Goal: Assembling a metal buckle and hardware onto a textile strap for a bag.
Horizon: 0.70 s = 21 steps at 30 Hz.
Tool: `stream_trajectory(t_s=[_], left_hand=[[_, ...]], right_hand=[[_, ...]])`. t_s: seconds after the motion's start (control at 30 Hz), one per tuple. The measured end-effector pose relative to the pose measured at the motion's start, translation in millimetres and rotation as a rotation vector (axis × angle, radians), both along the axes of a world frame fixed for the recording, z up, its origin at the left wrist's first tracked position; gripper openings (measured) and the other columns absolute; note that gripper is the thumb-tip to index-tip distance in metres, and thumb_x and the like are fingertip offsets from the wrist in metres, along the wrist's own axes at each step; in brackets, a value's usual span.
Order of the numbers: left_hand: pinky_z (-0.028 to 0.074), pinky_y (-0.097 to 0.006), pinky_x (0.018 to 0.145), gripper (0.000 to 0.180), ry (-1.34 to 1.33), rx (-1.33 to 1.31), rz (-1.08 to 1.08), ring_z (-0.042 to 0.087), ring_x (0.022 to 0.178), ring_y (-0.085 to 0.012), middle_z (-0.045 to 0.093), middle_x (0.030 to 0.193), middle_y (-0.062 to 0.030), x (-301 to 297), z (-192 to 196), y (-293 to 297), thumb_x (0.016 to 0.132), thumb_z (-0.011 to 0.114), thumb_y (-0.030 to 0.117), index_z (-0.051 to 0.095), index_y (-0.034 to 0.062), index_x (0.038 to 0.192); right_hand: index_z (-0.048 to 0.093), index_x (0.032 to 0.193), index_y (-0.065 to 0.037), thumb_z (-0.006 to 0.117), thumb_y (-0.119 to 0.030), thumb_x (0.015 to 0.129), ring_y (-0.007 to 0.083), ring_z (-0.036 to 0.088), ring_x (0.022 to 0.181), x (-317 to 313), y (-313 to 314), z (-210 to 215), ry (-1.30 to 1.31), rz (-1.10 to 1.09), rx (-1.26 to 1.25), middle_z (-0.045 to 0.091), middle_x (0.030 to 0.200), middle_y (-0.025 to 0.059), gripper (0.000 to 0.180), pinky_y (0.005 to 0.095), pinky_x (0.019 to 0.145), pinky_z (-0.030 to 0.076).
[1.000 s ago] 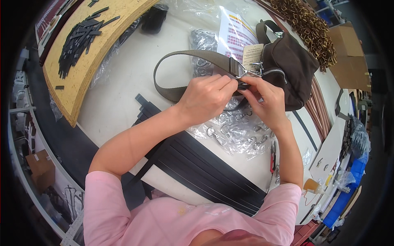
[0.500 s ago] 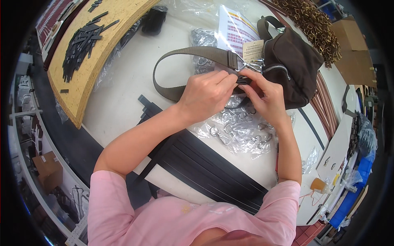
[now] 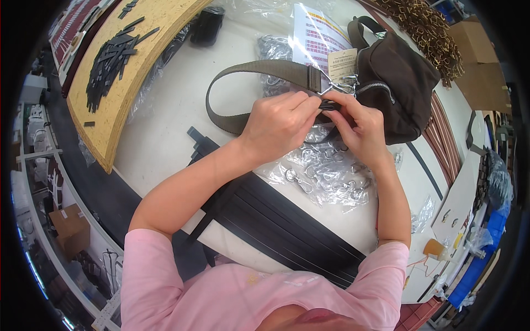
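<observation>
My left hand and my right hand meet over the table, fingers pinched on a folded black strip. Part of the strip is hidden behind my fingers, and a dark end hangs below in a curve. Just beyond lie a silver metal clip and an olive-brown webbing strap, looped out to the left. A dark brown zippered bag with a paper tag lies right of my right hand.
Bagged metal snap hooks lie under my wrists. Long black strips cross the table before me. A yellowish board at left carries short black strips. A printed sheet and a heap of brown chain-like pieces lie farther back.
My hands keep their pinch on the black strip, with only slight finger movement. The whole view has shifted slightly; nothing was let go or picked up.
</observation>
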<state>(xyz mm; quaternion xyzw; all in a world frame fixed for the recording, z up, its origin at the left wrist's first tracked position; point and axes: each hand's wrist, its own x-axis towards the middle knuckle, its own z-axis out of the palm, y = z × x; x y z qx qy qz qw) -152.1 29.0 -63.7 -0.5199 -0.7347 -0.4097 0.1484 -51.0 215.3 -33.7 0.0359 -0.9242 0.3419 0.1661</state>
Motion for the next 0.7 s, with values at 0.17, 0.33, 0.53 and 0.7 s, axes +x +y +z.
stream_trajectory(t_s=[0.17, 0.33, 0.53, 0.7], left_hand=[[0.052, -0.036, 0.058, 0.024, 0.002, -0.006, -0.008, 0.066, 0.067, -0.0245, 0.064, 0.080, -0.0063, -0.6, 2.7, -0.2, 0.083, 0.076, 0.003, 0.069, 0.0040, 0.105], [0.052, -0.036, 0.058, 0.023, -0.019, -0.004, -0.002, 0.067, 0.067, -0.0248, 0.065, 0.081, -0.0065, -1.5, 2.3, 0.2, 0.083, 0.077, 0.003, 0.070, 0.0037, 0.105], [0.053, -0.037, 0.059, 0.021, -0.049, -0.001, -0.003, 0.067, 0.068, -0.0260, 0.066, 0.081, -0.0071, -0.7, 4.3, 0.8, 0.084, 0.077, 0.003, 0.070, 0.0033, 0.104], [0.054, -0.037, 0.059, 0.020, -0.083, 0.007, -0.008, 0.069, 0.069, -0.0274, 0.069, 0.085, -0.0086, -2.0, 2.5, 0.9, 0.084, 0.077, 0.003, 0.071, 0.0027, 0.103]], right_hand=[[0.070, 0.119, -0.006, 0.077, -0.004, 0.088, 0.0219, 0.061, 0.057, -0.1, -1.2, -0.8, 0.014, -0.006, -0.051, 0.065, 0.071, 0.0116, 0.032, 0.0306, 0.058, 0.050], [0.069, 0.120, -0.006, 0.077, -0.005, 0.089, 0.0216, 0.060, 0.056, -0.9, -0.2, -1.4, 0.008, -0.004, 0.010, 0.062, 0.069, 0.0104, 0.032, 0.0316, 0.056, 0.048], [0.068, 0.121, -0.007, 0.076, -0.006, 0.090, 0.0207, 0.058, 0.055, -1.0, 0.8, -2.8, 0.016, 0.001, 0.022, 0.060, 0.068, 0.0092, 0.033, 0.0320, 0.055, 0.047], [0.068, 0.122, -0.009, 0.077, -0.007, 0.090, 0.0198, 0.056, 0.054, -0.8, 1.0, -2.7, 0.008, -0.006, 0.007, 0.058, 0.067, 0.0083, 0.033, 0.0317, 0.054, 0.045]])
